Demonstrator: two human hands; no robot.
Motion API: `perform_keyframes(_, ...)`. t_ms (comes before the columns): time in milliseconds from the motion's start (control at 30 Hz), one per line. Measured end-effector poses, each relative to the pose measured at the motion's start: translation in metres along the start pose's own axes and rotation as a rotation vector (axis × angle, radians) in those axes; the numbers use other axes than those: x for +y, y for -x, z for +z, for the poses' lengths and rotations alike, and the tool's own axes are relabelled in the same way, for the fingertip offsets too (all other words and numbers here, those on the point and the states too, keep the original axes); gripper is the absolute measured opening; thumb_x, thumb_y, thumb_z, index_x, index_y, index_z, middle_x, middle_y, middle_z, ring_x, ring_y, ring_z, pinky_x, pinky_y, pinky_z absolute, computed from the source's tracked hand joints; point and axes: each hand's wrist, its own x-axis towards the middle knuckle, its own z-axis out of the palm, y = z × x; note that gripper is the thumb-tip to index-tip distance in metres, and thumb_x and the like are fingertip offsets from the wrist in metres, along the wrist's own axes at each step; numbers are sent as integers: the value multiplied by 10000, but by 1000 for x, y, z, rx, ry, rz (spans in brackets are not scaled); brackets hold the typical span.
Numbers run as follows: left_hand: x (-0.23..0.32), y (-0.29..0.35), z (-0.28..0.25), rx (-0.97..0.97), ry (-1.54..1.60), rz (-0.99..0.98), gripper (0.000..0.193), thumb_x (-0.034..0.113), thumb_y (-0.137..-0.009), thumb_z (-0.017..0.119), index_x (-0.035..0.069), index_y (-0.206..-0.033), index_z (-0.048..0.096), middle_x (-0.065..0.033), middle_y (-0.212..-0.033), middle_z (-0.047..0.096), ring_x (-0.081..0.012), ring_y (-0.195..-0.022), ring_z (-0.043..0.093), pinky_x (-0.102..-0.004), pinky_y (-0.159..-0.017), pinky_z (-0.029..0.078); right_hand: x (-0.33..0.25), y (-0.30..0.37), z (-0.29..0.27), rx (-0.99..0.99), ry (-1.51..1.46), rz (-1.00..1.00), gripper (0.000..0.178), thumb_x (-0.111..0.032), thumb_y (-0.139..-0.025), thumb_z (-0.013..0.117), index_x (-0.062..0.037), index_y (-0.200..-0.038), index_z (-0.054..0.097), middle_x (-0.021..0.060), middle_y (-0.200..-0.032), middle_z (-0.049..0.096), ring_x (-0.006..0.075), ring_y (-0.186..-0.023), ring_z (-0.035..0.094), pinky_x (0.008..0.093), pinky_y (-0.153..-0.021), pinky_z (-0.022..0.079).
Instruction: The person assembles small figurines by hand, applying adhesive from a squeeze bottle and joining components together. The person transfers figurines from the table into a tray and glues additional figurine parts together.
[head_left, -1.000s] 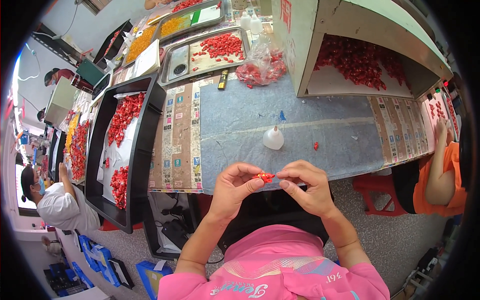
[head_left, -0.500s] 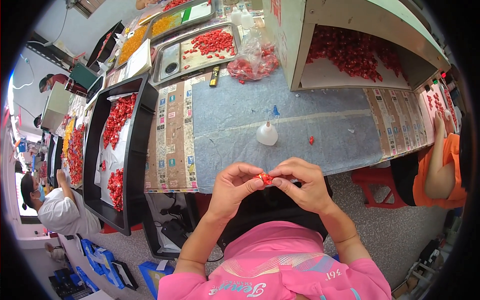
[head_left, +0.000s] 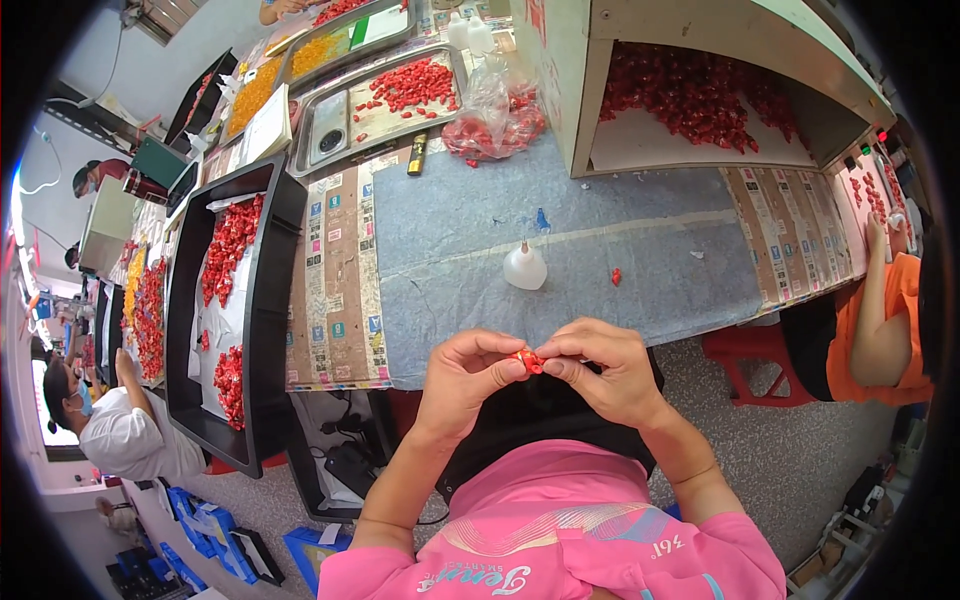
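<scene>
Both hands meet in front of my chest, just off the table's near edge. Between them is a small shiny red piece (head_left: 529, 361) with a pale golden patch; its exact kind is too small to make out. My left hand (head_left: 468, 378) pinches it with thumb and forefinger from the left. From the right, my right hand (head_left: 598, 366) has its thumb and fingertips closed on the other end. Beyond the hands, a white squeeze bottle (head_left: 525, 267) with a thin tip stands on the blue-grey cloth (head_left: 440, 240). A single red piece (head_left: 616, 277) lies to its right.
At left stands a black tray (head_left: 262, 330) of red pieces. Farther back are a metal tray (head_left: 372, 140) of red parts, a plastic bag (head_left: 492, 130) and a yellow-black tube (head_left: 417, 155). An open-fronted box (head_left: 590, 110) holds red pieces. Co-workers sit on both sides.
The red piece has turned slightly between my fingertips and shows more of its pale patch. Both hands stay in nearly the same place. The view has shifted a little.
</scene>
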Motion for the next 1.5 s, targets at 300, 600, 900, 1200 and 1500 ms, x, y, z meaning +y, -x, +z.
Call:
perform_keyframes(300,-2,-3,3,-31,-40,14,172,-68,-771,689,1,-926,664,-104,-926,655,-154,-848,633,-276,-783,526,1,7,3,69,82,-28,152,12,-784,677,-22,-933,672,94,-839,646,191,-744,640,277,-618,502)
perform_keyframes(600,6,-4,8,-102,-131,124,197,-95,-749,691,2,-917,658,-115,-973,628,-164,-891,620,-279,-800,521,2,7,-4,26,36,-62,168,13,-772,691,-24,-935,670,94,-864,645,192,-774,639,275,-641,513)
perform_keyframes(900,4,-5,8,-126,-142,126,209,-107,-747,685,1,-923,656,-113,-997,618,-159,-905,614,-273,-815,507,5,10,-5,47,50,-103,187,27,-744,709,-34,-916,668,80,-859,638,185,-777,635,271,-647,518)
perform_keyframes(1200,4,-2,12,-106,-117,101,199,-101,-739,695,-7,-911,665,-115,-977,635,-161,-891,627,-273,-807,520,8,11,-5,48,23,-163,181,38,-712,730,-24,-872,671,84,-826,643,178,-710,624,267,-597,498)
perform_keyframes(1500,1,-2,13,-96,-115,111,200,-108,-735,696,-16,-911,665,-127,-957,642,-169,-870,634,-272,-790,532,11,13,-4,70,-7,-173,173,41,-709,728,-23,-860,674,87,-824,646,170,-693,617,263,-588,490)
